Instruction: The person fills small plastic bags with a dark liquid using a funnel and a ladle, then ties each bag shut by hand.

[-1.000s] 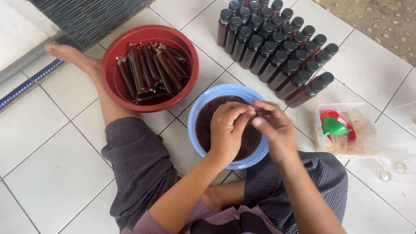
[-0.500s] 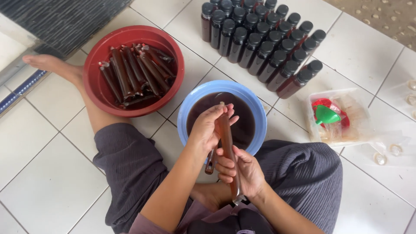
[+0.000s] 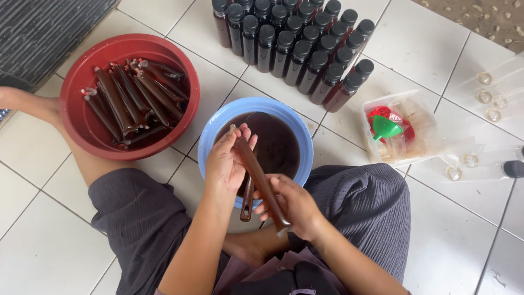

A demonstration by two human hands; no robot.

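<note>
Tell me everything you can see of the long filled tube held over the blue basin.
The filled tube is a long, narrow clear plastic sleeve packed with dark brown liquid, so it looks like a stiff brown stick. It lies tilted, upper end up-left, lower end toward the person. The left hand pinches its twisted top; the right hand grips its lower end. It hangs above the blue basin of brown liquid, clear of the liquid.
</note>
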